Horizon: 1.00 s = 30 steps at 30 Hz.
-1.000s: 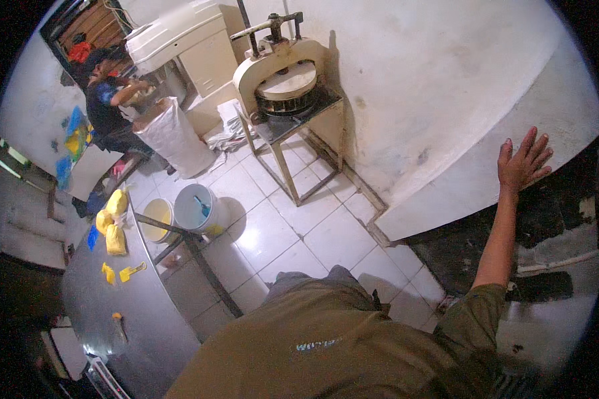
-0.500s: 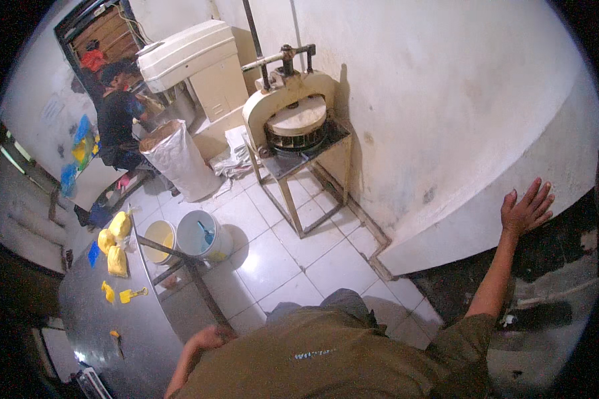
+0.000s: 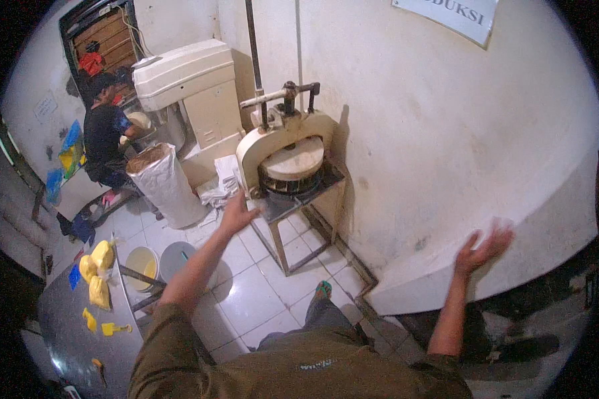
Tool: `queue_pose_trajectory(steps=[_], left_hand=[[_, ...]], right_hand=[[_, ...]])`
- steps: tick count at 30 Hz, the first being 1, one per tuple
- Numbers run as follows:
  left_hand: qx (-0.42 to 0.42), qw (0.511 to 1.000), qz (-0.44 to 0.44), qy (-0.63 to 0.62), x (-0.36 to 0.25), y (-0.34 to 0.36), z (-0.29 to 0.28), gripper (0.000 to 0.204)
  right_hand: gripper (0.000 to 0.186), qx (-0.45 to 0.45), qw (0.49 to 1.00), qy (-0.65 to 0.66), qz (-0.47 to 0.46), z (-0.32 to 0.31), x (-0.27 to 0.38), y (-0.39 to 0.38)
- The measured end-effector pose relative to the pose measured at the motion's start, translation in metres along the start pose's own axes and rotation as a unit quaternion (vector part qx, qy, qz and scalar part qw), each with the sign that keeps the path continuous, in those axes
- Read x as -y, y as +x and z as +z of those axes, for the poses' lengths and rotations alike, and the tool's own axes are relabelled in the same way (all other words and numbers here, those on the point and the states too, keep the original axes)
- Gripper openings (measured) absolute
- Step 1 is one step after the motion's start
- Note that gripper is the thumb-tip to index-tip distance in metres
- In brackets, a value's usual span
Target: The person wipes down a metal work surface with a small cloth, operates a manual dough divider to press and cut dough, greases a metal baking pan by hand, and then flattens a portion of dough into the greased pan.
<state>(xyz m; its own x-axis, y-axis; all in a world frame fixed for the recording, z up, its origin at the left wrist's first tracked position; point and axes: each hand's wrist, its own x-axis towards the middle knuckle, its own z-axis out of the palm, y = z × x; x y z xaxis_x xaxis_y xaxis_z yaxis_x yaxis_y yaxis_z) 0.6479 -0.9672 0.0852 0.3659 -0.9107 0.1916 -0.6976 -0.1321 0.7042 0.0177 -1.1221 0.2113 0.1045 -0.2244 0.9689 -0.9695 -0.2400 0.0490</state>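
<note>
My left hand (image 3: 236,214), absent earlier, now reaches mid-frame toward the cream press machine (image 3: 287,156). My right hand (image 3: 482,247) lifts off the white slab (image 3: 546,233), blurred, at right.

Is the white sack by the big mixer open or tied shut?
Open. The white sack stands upright, its top edge rolled down, brownish contents showing at the mouth. How far down it is filled cannot be told.

Olive-brown shirt, sleeves seemingly rolled up, small pale chest print.
</note>
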Motion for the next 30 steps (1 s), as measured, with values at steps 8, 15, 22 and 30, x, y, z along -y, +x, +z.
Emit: queue_pose_trajectory(steps=[8,15,22,30], left_hand=[[-0.231,0.963,0.018,0.139,0.046,0.210,0.003,0.076],[-0.266,0.935,0.007,0.233,0.057,0.207,0.017,0.079],[-0.268,0.936,-0.024,0.228,0.067,0.193,-0.001,0.082],[-0.287,0.932,0.038,0.217,0.091,0.170,-0.018,0.084]], right_hand=[[0.046,0.390,0.713,0.570,0.119,0.228,0.282,0.008],[0.039,0.383,0.632,0.643,0.204,0.499,0.468,0.038],[0.031,0.363,0.564,0.676,0.306,0.468,0.529,0.056],[0.022,0.357,0.637,0.584,0.356,0.439,0.533,0.044]])
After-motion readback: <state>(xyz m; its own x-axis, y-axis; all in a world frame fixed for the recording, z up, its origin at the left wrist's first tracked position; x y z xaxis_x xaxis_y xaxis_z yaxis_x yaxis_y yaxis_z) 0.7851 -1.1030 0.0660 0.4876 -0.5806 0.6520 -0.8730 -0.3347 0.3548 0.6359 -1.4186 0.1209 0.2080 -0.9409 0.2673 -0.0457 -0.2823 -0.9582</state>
